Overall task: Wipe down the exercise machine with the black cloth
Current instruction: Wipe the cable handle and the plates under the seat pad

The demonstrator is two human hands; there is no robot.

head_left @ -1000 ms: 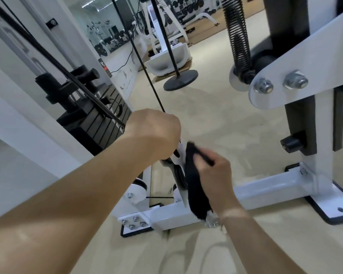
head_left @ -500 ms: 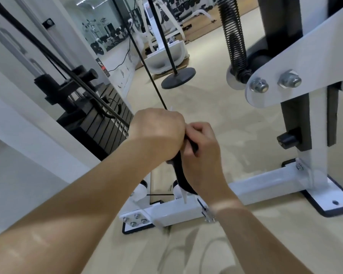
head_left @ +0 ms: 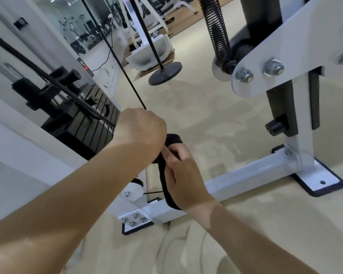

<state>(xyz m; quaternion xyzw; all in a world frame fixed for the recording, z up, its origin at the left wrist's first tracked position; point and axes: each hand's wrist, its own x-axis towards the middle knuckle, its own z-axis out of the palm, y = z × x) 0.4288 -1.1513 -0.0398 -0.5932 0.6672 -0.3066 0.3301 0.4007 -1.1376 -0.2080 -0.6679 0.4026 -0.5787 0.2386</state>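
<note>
R hand [head_left: 184,175] grip clamped on black cloth [head_left: 165,186], touching L hand [head_left: 141,131]; L grip clenched round cable [head_left: 127,76] end, above machine base bar [head_left: 246,178].

Setting recorded as a gym. Evidence noted: black weight stack [head_left: 91,125] with cable [head_left: 125,73]; coil spring [head_left: 218,32] fixed to a bolted white machine frame [head_left: 246,179]; wall mirror [head_left: 67,22]; further white machines [head_left: 149,54] observed behind, on beige floor [head_left: 206,107].
</note>
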